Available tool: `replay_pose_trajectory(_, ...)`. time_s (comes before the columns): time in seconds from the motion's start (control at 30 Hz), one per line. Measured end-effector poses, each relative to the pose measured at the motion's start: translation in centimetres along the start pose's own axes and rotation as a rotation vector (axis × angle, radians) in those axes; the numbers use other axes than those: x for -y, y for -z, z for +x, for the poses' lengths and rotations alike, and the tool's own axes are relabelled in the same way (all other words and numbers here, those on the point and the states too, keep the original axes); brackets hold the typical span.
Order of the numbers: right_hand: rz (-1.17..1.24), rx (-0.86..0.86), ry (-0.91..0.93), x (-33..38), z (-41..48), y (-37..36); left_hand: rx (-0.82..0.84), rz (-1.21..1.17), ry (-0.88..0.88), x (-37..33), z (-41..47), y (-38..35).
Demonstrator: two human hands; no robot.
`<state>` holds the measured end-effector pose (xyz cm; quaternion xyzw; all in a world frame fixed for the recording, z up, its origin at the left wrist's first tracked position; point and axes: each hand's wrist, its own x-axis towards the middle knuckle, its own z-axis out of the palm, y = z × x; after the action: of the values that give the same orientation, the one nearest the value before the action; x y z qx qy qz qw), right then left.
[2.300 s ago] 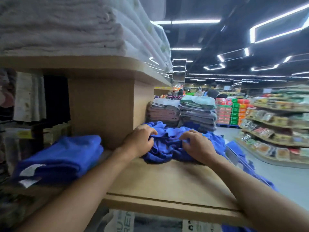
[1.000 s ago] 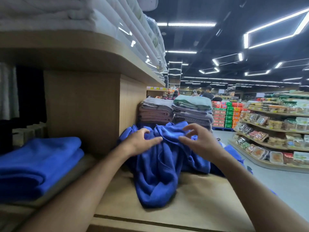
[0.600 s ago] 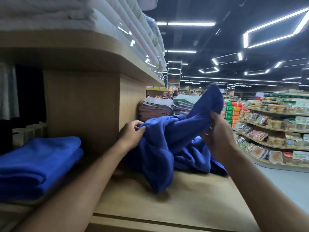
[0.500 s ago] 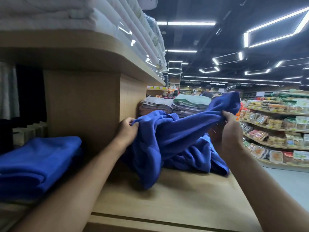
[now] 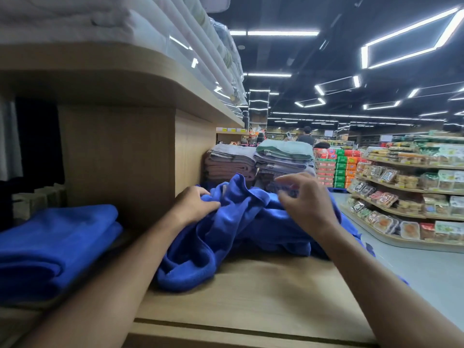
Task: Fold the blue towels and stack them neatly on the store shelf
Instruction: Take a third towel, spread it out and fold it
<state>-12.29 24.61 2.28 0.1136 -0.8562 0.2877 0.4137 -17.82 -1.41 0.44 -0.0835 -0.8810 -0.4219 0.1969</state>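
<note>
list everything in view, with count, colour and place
crumpled towel: one, blue, middle of lower shelf
folded towels: one stack, blue, far left
lower shelf: one, light wood, foreground
upper shelf: one, light wood, top left
white linens: one stack, white, on upper shelf
far towel stacks: two, pink-grey and green-topped, behind crumpled towel
food shelves: several tiers, mixed colours, right
left hand: one, grips crumpled towel
right hand: one, over crumpled towel, blurred, hold unclear
</note>
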Motion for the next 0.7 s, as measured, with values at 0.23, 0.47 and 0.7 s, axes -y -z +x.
replay_pose_trajectory(0.23,0.000,0.268,-0.068,-0.2,-0.6,-2.2,0.188,-1.051,0.167,-2.7,-1.1,2.1)
replay_pose_trajectory(0.47,1.280,0.027,-0.354,0.7,0.1,2.7,0.205,-1.328,0.327,-2.6,-1.0,3.0)
replay_pose_trajectory(0.7,1.119,0.472,-0.471,0.9,0.6,2.6,0.191,-1.065,0.393,-2.2,-0.6,2.4)
